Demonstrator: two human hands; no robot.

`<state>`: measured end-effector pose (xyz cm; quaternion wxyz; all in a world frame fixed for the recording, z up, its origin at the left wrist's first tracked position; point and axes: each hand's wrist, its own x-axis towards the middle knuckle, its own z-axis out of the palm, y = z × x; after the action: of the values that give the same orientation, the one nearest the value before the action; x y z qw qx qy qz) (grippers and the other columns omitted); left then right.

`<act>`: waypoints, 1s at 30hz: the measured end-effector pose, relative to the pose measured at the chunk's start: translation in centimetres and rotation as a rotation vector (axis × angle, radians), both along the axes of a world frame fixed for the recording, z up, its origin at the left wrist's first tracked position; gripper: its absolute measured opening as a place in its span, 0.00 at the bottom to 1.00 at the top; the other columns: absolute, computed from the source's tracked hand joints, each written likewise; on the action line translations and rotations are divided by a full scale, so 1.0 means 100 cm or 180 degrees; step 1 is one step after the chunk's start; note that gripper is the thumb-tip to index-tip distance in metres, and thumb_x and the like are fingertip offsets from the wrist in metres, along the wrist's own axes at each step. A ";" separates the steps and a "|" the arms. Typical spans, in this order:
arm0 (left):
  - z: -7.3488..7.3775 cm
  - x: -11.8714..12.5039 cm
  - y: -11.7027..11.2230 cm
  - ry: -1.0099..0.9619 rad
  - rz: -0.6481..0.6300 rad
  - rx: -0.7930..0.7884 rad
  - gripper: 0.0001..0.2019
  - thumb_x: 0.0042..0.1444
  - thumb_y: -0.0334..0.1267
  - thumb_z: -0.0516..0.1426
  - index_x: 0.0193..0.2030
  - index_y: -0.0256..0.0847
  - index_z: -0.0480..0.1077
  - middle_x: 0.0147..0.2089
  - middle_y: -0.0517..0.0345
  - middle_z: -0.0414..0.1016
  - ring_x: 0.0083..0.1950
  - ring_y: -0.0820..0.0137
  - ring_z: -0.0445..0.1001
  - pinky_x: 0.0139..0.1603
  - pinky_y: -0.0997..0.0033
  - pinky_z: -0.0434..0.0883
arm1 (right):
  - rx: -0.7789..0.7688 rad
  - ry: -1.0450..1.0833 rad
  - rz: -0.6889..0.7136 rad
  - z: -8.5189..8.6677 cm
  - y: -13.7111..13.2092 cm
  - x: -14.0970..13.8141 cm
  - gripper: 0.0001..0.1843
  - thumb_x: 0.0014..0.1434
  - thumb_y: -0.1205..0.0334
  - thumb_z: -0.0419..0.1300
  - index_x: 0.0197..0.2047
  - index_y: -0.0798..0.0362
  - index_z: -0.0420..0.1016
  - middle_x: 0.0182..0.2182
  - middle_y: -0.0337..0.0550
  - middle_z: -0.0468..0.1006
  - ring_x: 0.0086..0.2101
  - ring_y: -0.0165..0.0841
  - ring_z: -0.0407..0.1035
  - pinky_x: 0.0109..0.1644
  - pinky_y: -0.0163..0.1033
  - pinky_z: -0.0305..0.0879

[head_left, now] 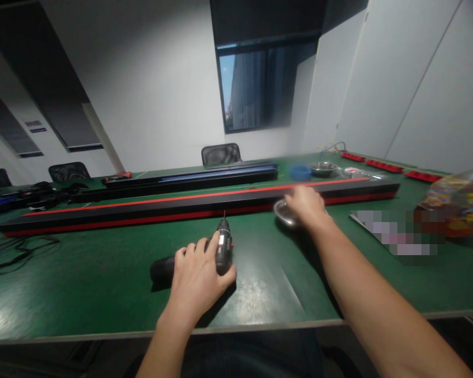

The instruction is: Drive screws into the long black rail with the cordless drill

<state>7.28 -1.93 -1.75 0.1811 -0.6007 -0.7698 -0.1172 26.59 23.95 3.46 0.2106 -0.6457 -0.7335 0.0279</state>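
Observation:
My left hand (197,275) is wrapped round a black cordless screwdriver (222,247) that lies on the green table (82,283), its bit pointing away toward a long black and red bar (173,207). My right hand (308,206) reaches into a small metal bowl (283,212) just in front of the bar, fingers bent down into it. What the fingers touch inside the bowl is hidden.
A second long black bar (189,178) lies behind the first. A blue cup (300,171) and another metal bowl (323,168) stand at the back right, red strips (382,166) beyond them. A clear bag of colourful packets (457,202) sits at right. Cables (11,249) trail at left.

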 end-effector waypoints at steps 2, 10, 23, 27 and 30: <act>0.000 -0.001 -0.001 -0.0006 -0.0011 0.0002 0.33 0.61 0.53 0.56 0.71 0.47 0.60 0.54 0.47 0.75 0.51 0.52 0.71 0.55 0.51 0.60 | 0.0332 0.0127 0.0114 0.000 0.000 -0.003 0.18 0.68 0.53 0.57 0.47 0.57 0.83 0.43 0.62 0.81 0.43 0.46 0.77 0.45 0.43 0.67; 0.000 0.000 0.000 0.0014 0.0002 0.0048 0.33 0.60 0.51 0.57 0.71 0.47 0.60 0.54 0.48 0.75 0.51 0.51 0.71 0.56 0.51 0.61 | 0.1698 0.1184 0.1659 -0.002 -0.014 -0.035 0.17 0.70 0.54 0.55 0.31 0.54 0.74 0.32 0.47 0.78 0.31 0.34 0.68 0.38 0.37 0.57; -0.002 0.002 -0.017 -0.0218 -0.0319 0.0071 0.38 0.55 0.48 0.61 0.73 0.53 0.58 0.61 0.51 0.72 0.55 0.53 0.70 0.61 0.49 0.60 | 0.0514 0.1592 0.2245 -0.054 -0.036 -0.088 0.11 0.69 0.59 0.57 0.36 0.54 0.74 0.33 0.45 0.80 0.32 0.32 0.71 0.37 0.35 0.59; -0.004 0.003 -0.019 -0.0221 -0.0329 0.0149 0.37 0.55 0.47 0.61 0.72 0.52 0.59 0.61 0.50 0.72 0.56 0.52 0.70 0.62 0.48 0.60 | -0.0021 0.1823 0.2071 -0.067 -0.027 -0.095 0.06 0.64 0.61 0.64 0.38 0.55 0.80 0.39 0.47 0.84 0.37 0.33 0.76 0.41 0.35 0.66; -0.005 0.004 -0.019 -0.0218 -0.0341 0.0201 0.36 0.56 0.48 0.61 0.72 0.51 0.60 0.61 0.49 0.72 0.57 0.51 0.69 0.62 0.47 0.60 | -0.0365 0.1955 0.1977 -0.074 -0.019 -0.095 0.05 0.62 0.64 0.65 0.40 0.56 0.82 0.40 0.47 0.84 0.39 0.34 0.78 0.44 0.34 0.68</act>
<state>7.68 -3.82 -2.28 0.1670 -0.6307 -0.7382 -0.1715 17.09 22.04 -3.96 0.3644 -0.3670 -0.7933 0.3212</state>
